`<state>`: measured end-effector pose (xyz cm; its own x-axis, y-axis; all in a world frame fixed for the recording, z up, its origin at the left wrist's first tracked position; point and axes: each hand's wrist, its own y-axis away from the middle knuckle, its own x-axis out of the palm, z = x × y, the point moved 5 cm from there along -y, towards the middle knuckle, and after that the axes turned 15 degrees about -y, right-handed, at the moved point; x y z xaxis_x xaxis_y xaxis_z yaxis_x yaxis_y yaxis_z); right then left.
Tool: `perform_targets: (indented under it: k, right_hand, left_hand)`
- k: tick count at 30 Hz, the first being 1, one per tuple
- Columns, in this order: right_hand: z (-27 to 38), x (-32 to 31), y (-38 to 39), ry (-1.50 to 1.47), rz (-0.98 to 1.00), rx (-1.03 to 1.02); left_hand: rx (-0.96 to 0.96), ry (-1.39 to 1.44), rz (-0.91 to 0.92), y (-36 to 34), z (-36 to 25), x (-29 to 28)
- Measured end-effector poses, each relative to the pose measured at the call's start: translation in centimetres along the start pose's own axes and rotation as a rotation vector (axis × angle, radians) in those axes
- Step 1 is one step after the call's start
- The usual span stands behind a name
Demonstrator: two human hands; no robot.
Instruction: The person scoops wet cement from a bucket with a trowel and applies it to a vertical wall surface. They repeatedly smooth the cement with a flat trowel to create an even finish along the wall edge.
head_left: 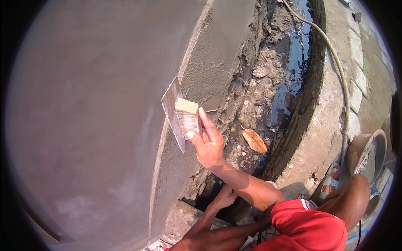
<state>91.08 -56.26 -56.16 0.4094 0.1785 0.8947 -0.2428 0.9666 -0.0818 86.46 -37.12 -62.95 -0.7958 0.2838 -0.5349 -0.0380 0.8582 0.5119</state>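
Observation:
My right hand (210,146) grips the wooden block handle (186,113) of a thin metal trowel (172,109), whose blade lies against the freshly rendered grey wall (96,108) along a raised edge strip. A narrower, rougher band of render (213,67) runs to the right of that edge. My left hand (224,195) is lower, beside the dark gap at the wall's foot and partly behind my right forearm; its fingers are hidden.
A muddy trench (261,92) with water, rubble and a dry leaf (254,140) runs beside the wall. On the concrete ledge (320,125) to the right are a hose (335,54), my sandalled foot (328,184) and a basin (360,148) of grey mortar.

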Motion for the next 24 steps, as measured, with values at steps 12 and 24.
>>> perform_targets:
  k: [12, 24]
  right_hand:
    - [-3.8, -14.5, -6.8, -0.326, -0.315, 0.144]
    - [0.6, -1.5, -4.1, 0.083, -0.022, -0.042]
  left_hand:
    - [-0.205, 0.096, 0.066, 1.6, 1.6, 0.4]
    - [-0.201, 0.091, 0.025, 1.9, 1.2, 0.0]
